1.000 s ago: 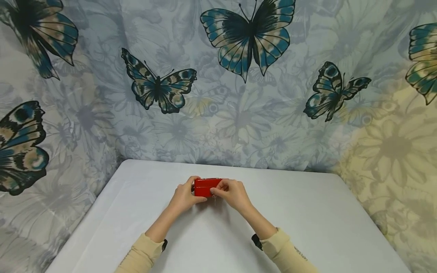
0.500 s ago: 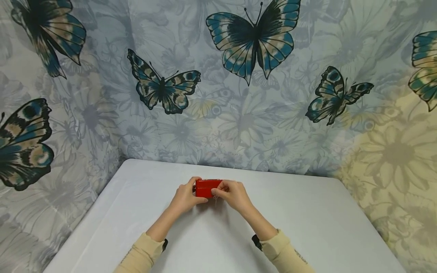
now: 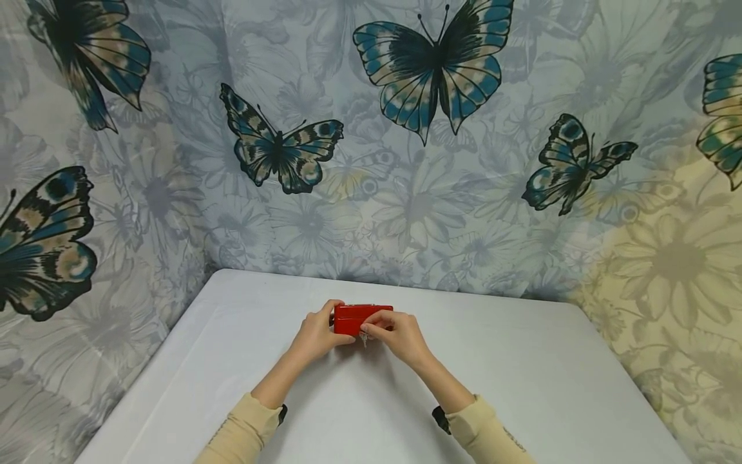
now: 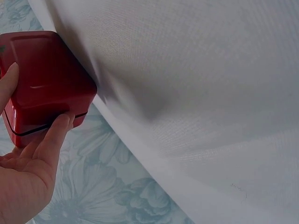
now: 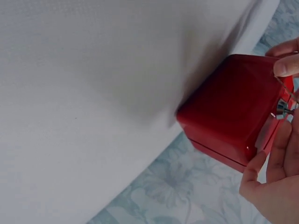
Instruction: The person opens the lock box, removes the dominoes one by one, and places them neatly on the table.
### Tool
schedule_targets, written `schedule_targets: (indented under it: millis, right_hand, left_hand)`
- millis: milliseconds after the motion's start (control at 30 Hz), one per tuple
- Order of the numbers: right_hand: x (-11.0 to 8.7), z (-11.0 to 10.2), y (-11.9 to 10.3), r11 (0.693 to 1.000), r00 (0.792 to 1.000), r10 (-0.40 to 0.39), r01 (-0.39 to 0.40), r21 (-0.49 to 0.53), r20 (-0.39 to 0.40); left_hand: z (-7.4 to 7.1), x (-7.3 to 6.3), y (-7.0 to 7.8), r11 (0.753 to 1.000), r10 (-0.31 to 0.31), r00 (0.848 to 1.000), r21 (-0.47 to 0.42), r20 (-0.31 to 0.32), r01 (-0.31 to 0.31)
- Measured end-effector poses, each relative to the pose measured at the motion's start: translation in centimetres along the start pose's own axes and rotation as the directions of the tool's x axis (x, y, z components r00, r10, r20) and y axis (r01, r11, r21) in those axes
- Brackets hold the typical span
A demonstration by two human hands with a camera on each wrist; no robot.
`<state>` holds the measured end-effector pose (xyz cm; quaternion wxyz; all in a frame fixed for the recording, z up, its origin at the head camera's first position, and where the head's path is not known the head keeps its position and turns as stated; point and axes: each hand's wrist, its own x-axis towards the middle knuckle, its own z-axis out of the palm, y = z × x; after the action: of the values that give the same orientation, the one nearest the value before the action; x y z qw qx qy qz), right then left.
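Observation:
A red metal box with rounded edges stands on the white table. My left hand grips its left end, fingers at the back and thumb low on the front. In the left wrist view a dark seam runs round the box under the fingers. At its front, my right hand pinches a small key whose bow is mostly hidden by the fingers. The right wrist view shows a silver lock on the box's front, the key in or at it, and a thin cord hanging beside it.
A white cloth covers the table. Behind it and at both sides hangs a butterfly-patterned fabric backdrop.
The right hand has turned slightly and its fingers sit a little lower, baring more of the box's upper right. The left hand keeps its grip. The head view has shifted slightly.

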<state>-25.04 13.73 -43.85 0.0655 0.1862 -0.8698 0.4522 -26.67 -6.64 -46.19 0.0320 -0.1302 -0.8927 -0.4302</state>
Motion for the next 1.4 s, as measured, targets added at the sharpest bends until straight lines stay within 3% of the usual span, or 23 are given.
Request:
schedule_targets:
  millis: [367, 533, 667, 733, 800, 1000, 1100, 1167, 1233, 1400]
  right_hand:
    - [-0.8, -0.2, 0.3, 0.999, 0.998, -0.033, 0.033, 0.005, 0.045]
    - [-0.7, -0.2, 0.6, 0.995, 0.995, -0.096, 0.096, 0.009, 0.032]
    - [-0.5, -0.3, 0.8, 0.978, 0.98, -0.198, 0.197, -0.074, -0.001]
    - [-0.3, -0.4, 0.9, 0.95, 0.96, -0.278, 0.27, -0.158, -0.03]
    - [-0.1, -0.5, 1.2, 0.903, 0.928, -0.367, 0.341, -0.261, -0.058]
    - [0.1, -0.9, 1.8, 0.703, 0.79, -0.61, 0.502, -0.505, -0.063]
    - [-0.2, -1.1, 1.9, 0.614, 0.741, -0.671, 0.533, -0.582, -0.029]
    - [-0.6, -1.2, 2.0, 0.585, 0.735, -0.678, 0.534, -0.611, -0.006]
    - [-0.9, -1.0, 2.0, 0.581, 0.743, -0.669, 0.527, -0.621, 0.004]
    - [-0.8, -0.3, 1.9, 0.612, 0.762, -0.648, 0.508, -0.606, -0.016]
  left_hand:
    - [0.1, 0.0, 0.1, 1.0, 0.002, 1.0, 0.006, 0.012, -0.002]
    - [0.1, 0.1, 0.0, 1.0, 0.002, 1.0, 0.009, 0.005, -0.002]
    - [-0.1, 0.3, 0.0, 1.0, -0.002, 1.0, 0.018, 0.006, 0.002]
    - [-0.2, 0.4, 0.1, 1.0, -0.002, 1.0, 0.014, 0.004, 0.002]
    - [-0.3, 0.6, 0.2, 1.0, 0.002, 1.0, 0.004, 0.003, -0.002]
    - [0.1, 0.9, 0.4, 1.0, 0.008, 1.0, 0.001, 0.003, -0.008]
    - [0.5, 0.5, 0.5, 1.0, 0.017, 1.0, -0.005, 0.008, -0.017]
    - [0.8, 0.1, 0.4, 1.0, 0.027, 1.0, -0.012, 0.011, -0.027]
    - [0.9, -0.3, 0.4, 0.999, 0.032, 0.999, -0.021, 0.014, -0.032]
    - [0.2, -0.5, 0.3, 1.0, 0.025, 1.0, -0.014, 0.011, -0.025]
